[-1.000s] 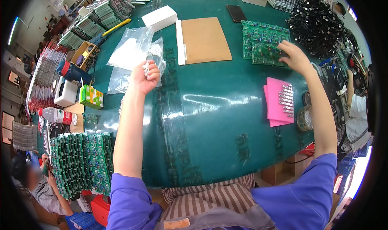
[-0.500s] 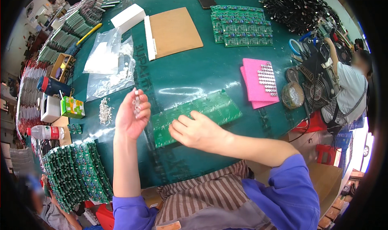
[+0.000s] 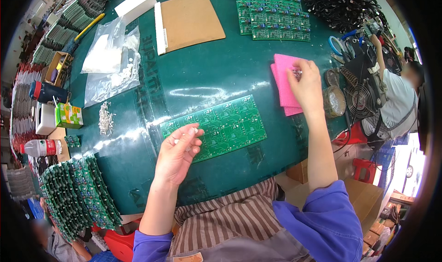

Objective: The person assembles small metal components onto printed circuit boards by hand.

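My left hand (image 3: 178, 152) is closed around a few small white plastic parts (image 3: 176, 141), with one showing at its fingertips. It hovers over the left end of a green printed circuit board (image 3: 230, 124) lying flat on the table. My right hand (image 3: 306, 85) is at the pink foam pads (image 3: 283, 85), its thumb and fingers curled around the spot where small silvery parts (image 3: 298, 73) show. The hand covers most of those parts, and what its fingertips grip is hidden.
Loose white pins (image 3: 106, 119) lie left, below clear bags of white parts (image 3: 108, 55). Populated circuit boards (image 3: 276, 18) are at the back and stacked at near left (image 3: 83, 197). A tape roll (image 3: 334, 101) and a fan (image 3: 358, 101) stand right. A co-worker (image 3: 396, 96) is beyond.
My right hand has moved from above the circuit board rightward to the pink foam. My left hand has come right and nearer, over the board's left end. The view has shifted slightly.
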Tool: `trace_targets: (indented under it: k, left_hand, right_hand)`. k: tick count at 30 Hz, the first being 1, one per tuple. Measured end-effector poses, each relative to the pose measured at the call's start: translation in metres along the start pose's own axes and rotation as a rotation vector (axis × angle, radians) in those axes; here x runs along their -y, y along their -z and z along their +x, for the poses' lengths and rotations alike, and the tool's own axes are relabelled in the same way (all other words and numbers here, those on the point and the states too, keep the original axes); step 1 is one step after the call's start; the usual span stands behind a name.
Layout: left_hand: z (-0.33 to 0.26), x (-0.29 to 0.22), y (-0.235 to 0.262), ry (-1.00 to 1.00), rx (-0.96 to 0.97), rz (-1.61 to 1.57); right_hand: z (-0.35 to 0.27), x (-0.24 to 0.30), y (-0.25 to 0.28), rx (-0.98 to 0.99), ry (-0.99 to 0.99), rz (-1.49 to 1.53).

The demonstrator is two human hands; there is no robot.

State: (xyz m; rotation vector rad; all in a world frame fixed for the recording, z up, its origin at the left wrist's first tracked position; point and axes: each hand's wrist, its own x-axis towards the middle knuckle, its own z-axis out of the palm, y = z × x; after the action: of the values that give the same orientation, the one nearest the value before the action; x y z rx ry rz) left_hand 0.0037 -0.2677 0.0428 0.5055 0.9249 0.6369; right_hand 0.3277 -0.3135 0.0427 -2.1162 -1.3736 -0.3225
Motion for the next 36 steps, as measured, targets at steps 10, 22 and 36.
trace_targets:
  k: [10,22,36]
  left_hand:
    - [-0.009,0.021,-0.006,-0.007,0.031,0.006]
    - [-0.017,0.027,-0.029,0.024,0.188,-0.025]
    - [-0.018,0.027,-0.024,0.067,0.192,0.019]
  right_hand:
    - [0.004,0.001,-0.003,0.019,-0.149,-0.03]
    - [-0.084,0.119,0.025,0.561,-0.35,1.446]
    - [-0.093,0.12,0.014,0.504,-0.312,1.437]
